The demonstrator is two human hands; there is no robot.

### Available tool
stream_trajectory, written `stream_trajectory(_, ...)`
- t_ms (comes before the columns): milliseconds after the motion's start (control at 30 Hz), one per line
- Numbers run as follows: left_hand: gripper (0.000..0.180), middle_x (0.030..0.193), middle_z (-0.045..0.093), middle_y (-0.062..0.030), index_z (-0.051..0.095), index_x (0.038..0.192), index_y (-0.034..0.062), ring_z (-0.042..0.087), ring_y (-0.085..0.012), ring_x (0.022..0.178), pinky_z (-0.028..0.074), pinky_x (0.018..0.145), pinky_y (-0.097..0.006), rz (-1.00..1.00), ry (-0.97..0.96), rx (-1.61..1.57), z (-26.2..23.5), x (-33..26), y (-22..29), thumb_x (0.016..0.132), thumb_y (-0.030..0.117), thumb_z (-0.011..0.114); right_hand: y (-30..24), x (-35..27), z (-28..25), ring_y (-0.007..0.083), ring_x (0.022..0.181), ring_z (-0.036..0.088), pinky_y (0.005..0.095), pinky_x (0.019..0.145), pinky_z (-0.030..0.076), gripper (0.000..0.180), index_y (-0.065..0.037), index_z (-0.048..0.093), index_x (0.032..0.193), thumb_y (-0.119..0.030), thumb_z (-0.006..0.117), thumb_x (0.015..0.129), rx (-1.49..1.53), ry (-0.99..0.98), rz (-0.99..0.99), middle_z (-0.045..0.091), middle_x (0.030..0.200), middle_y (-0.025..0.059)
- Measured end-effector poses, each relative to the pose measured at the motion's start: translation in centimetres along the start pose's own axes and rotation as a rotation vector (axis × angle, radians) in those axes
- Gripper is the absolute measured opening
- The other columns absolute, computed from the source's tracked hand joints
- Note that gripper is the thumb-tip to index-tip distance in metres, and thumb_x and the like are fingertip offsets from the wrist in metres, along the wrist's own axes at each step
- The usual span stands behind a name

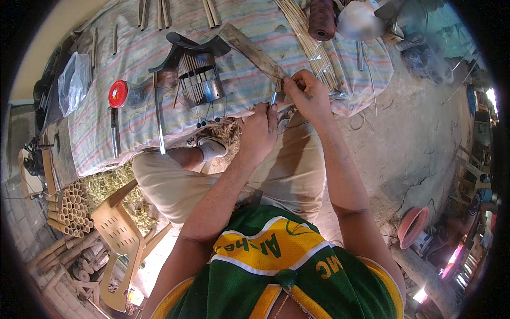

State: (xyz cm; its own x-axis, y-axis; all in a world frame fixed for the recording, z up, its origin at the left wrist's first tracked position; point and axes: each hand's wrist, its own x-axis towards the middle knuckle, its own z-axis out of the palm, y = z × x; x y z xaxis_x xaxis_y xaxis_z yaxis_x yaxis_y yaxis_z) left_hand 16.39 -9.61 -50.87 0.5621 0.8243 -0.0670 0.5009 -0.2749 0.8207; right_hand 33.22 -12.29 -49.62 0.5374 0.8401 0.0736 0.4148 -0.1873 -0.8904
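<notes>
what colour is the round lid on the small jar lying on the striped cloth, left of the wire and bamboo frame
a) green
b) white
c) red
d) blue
c: the jar lies on its side on the striped cloth, left of the frame, and its round lid is plainly red.

Both forearms extended forward; left hand [258,130] fingers curled, right hand [309,95] fingers pinched, hands close together

Both hands meet at the near edge of the cloth-covered table [133,127], left hand [258,130] just left of right hand [309,95], wire-and-stick frame [199,74] to their left, lidded jar [125,94] further left, thread spool [322,18] behind.
</notes>
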Motion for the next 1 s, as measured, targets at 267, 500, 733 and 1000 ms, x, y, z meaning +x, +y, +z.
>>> stream_trajectory(267,0.036,0.063,0.058,-0.0238,0.051,0.094,-0.0030,0.063,-0.0451,0.063,0.046,0.056,-0.052,-0.015,-0.028,-0.013,0.2,-0.1,-0.1,0.106,0.030,0.043,-0.3,0.1,-0.1,0.0102,0.061,0.055,0.0285,0.057,0.044,0.024,0.002,0.063,0.091,-0.021,0.069,0.091,-0.084,0.035,-0.014,0.062,0.067,0.0063)
stream_trajectory(500,0.027,0.062,0.062,-0.0242,0.049,0.095,-0.0025,0.064,-0.0450,0.061,0.047,0.061,-0.056,0.063,0.001,0.133,0.3,0.0,0.1,0.103,0.023,0.045,-0.3,0.6,0.1,0.0192,0.061,0.061,0.0333,0.059,0.047,0.027,0.001,0.064,0.094,-0.025,0.070,0.090,-0.197,0.058,-0.050,0.066,0.069,0.0130)
stream_trajectory(733,0.025,0.063,0.063,-0.0246,0.049,0.097,-0.0012,0.067,-0.0455,0.065,0.052,0.062,-0.055,0.006,-0.067,0.265,-0.4,-0.1,1.3,0.102,0.023,0.047,-0.8,1.2,0.2,0.0315,0.071,0.068,0.0398,0.065,0.051,0.028,-0.001,0.067,0.098,-0.027,0.069,0.087,-0.215,-0.012,0.073,0.069,0.076,0.0172)
stream_trajectory(1000,0.029,0.068,0.066,-0.0258,0.047,0.103,-0.0024,0.069,-0.0450,0.070,0.053,0.072,-0.055,-0.042,-0.121,0.323,-0.3,-0.2,1.6,0.103,0.026,0.043,-0.7,1.3,0.7,0.0283,0.078,0.069,0.0374,0.071,0.052,0.028,-0.003,0.067,0.099,-0.028,0.070,0.085,-0.247,0.022,0.142,0.070,0.083,0.0146)
